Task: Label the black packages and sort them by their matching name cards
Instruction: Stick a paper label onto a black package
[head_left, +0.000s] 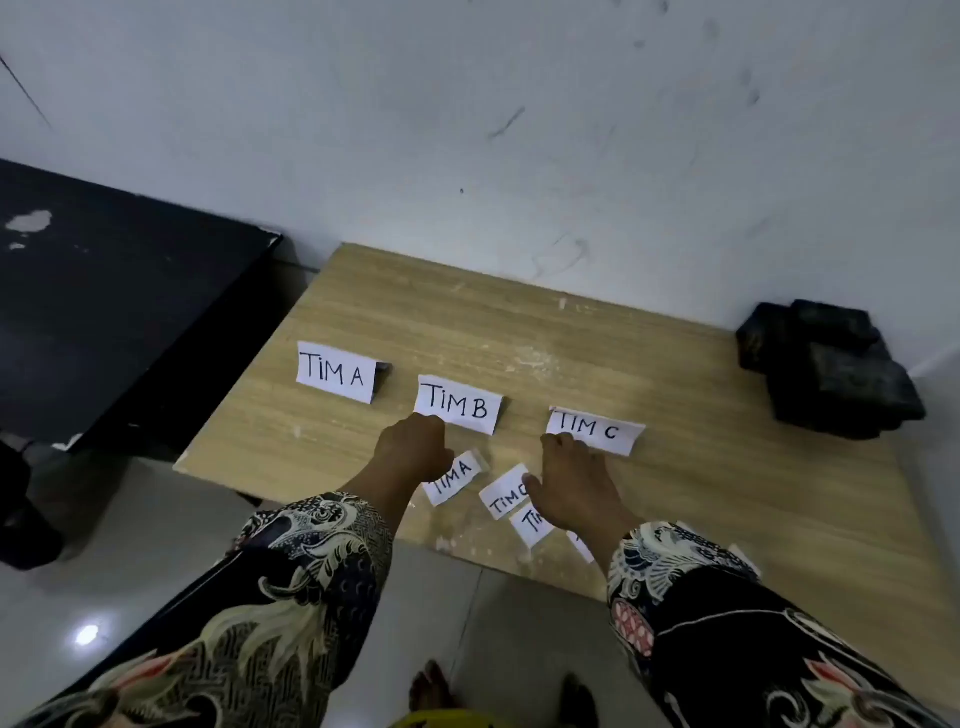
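Your patterned sleeves (291, 597) lead to a left hand (413, 449) curled at the TIM B card (460, 404) and a right hand (574, 483) lying loose at TIM C (595, 430), so you're aligning cards; next, take a small label (456, 477) to the black packages (826, 364) stacked at the table's (519, 322) far right.

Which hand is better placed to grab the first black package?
The right hand. The black packages sit at the table's far right edge, on that hand's side; the left hand is farther away, at the TIM B card.
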